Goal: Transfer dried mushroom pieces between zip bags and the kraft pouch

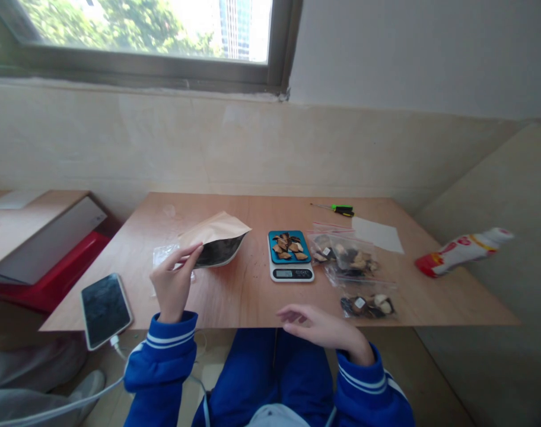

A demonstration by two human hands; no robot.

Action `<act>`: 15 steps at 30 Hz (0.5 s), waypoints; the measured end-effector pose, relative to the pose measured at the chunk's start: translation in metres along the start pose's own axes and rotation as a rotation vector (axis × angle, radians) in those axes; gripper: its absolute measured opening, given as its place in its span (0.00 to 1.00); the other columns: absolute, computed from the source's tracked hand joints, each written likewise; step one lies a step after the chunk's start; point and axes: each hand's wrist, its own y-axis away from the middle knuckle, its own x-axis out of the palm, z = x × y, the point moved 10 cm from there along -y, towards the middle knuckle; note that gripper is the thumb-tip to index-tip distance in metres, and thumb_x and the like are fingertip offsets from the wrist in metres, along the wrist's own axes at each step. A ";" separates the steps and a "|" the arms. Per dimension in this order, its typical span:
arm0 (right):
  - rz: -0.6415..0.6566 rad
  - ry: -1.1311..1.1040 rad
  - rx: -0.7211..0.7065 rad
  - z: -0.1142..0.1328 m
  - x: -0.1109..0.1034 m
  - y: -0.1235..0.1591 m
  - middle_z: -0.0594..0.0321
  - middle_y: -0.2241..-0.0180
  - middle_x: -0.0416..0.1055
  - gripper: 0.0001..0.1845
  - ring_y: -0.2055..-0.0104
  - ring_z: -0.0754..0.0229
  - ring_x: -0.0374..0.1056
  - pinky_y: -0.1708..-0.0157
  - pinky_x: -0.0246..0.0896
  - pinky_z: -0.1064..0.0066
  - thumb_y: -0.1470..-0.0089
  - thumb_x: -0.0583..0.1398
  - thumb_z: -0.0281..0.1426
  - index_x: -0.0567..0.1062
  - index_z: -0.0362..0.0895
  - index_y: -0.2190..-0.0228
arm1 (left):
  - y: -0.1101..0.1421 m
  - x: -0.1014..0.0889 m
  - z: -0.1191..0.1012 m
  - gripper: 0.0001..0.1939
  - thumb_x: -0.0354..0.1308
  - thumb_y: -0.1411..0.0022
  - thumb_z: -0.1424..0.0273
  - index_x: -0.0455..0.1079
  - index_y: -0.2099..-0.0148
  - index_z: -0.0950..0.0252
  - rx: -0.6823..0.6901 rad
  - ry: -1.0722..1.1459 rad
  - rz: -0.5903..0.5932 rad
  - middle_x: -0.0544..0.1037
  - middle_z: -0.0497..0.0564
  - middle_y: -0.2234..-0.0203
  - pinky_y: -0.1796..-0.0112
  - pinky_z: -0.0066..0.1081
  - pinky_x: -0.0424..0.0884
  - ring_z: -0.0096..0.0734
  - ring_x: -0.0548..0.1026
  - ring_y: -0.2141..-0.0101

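Observation:
Between thumb and fingers, my left hand (175,281) pinches the edge of a kraft paper pouch (217,226), whose dark-lined mouth gapes toward me. My right hand (317,323) hovers at the table's front edge, fingers loosely curved and apart, holding nothing. Just beyond it stands a white digital kitchen scale (292,274) with a blue top. Brown dried slices, perhaps mushroom, (290,245) lie in a small heap on the scale; its display is too small to read. Right of the scale are several clear zip bags (355,258) of similar dried pieces, some with small white packets inside.
A phone (105,308) with a white cable lies at the left front edge. Crumpled clear plastic (164,256) is left of the pouch. Screwdrivers (337,209) and white paper (377,234) lie at the back right, near a red-and-white bottle (461,252). Someone's shoe (88,391) shows lower left.

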 end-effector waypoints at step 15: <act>-0.384 0.276 -0.501 0.135 -0.004 -0.088 0.54 0.51 0.71 0.23 0.45 0.58 0.64 0.44 0.58 0.64 0.45 0.47 0.17 0.73 0.41 0.53 | 0.028 0.019 0.001 0.10 0.60 0.44 0.62 0.77 0.61 0.59 0.094 -0.018 0.122 0.81 0.48 0.66 0.64 0.31 0.74 0.32 0.78 0.67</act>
